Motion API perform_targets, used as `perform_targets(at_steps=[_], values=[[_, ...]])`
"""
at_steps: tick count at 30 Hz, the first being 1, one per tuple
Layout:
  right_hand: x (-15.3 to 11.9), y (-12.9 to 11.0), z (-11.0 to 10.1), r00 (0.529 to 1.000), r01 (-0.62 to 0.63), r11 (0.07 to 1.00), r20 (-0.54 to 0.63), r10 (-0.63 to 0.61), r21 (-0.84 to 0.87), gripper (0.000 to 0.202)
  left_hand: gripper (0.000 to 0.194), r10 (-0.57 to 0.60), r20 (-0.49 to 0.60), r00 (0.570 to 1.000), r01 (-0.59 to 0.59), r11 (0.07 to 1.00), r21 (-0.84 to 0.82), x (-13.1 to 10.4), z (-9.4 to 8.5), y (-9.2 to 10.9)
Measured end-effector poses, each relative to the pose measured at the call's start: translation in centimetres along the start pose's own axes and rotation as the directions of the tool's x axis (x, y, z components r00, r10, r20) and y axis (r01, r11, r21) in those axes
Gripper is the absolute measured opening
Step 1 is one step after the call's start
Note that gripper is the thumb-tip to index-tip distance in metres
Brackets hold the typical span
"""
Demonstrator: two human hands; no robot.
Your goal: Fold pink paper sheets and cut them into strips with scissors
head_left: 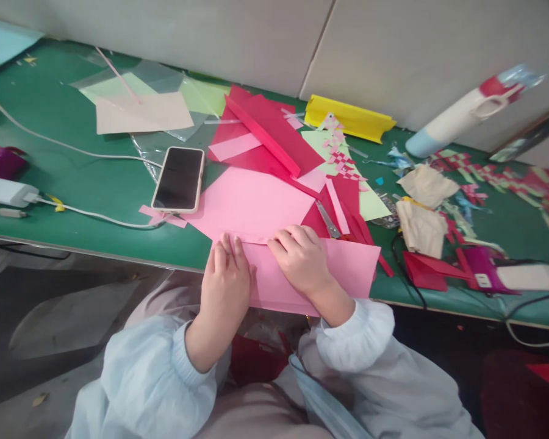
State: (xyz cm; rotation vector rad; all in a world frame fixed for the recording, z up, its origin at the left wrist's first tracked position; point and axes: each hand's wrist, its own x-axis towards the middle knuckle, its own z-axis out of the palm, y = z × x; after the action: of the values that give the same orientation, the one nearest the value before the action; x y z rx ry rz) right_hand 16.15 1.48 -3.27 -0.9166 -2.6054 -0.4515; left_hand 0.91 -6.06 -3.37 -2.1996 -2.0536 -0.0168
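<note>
A sheet of pink paper [348, 262] lies at the table's front edge, partly hanging over it, with a narrow fold along its far side. On the left end of that fold, my left hand [226, 277] presses with its fingers close together. My right hand [302, 262] has curled fingers on the same fold, farther right, and its wrist rests over the sheet. The thumbs are largely hidden. Under and beyond the fold lies another pink sheet [256, 198]. Just past my right hand is a small cutter with a metal blade [327, 219], beside a pink strip [337, 206].
A phone [179, 180] lies left on the green table [73, 122], near white cables. Red paper [274, 131], a yellow holder [348, 117] and woven paper strips [341, 155] lie behind. To the right are a bottle [457, 119], cloth pouches [423, 225] and a purple device [489, 268].
</note>
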Motion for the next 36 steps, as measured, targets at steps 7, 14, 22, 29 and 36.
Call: perform_targets(at_steps=[7,14,22,29,36], values=[[-0.3,0.3,-0.2,0.999,0.05,0.999,-0.017,-0.05,-0.007,0.021,0.055,-0.022,0.011,1.0,0.023,0.997,-0.068,0.1,-0.2,0.0],[-0.5,0.1,0.2,0.997,0.037,0.999,-0.061,-0.037,-0.001,0.017,0.053,-0.018,0.007,1.0,0.018,0.999,-0.035,0.3,-0.2,0.0],[-0.6,0.0,-0.2,0.999,0.025,1.0,-0.048,-0.025,-0.01,0.019,0.051,-0.007,0.039,0.999,0.007,1.0,-0.011,0.6,-0.7,-0.1],[-0.8,-0.3,0.1,0.998,0.01,1.0,-0.064,-0.009,0.011,0.018,0.048,-0.017,0.074,0.997,0.022,0.998,-0.064,0.7,-1.3,0.2],[-0.9,-0.5,0.1,0.999,-0.028,1.0,-0.044,0.028,0.014,0.018,0.045,-0.099,0.03,0.995,0.1,0.995,-0.023,0.9,-1.9,0.8]])
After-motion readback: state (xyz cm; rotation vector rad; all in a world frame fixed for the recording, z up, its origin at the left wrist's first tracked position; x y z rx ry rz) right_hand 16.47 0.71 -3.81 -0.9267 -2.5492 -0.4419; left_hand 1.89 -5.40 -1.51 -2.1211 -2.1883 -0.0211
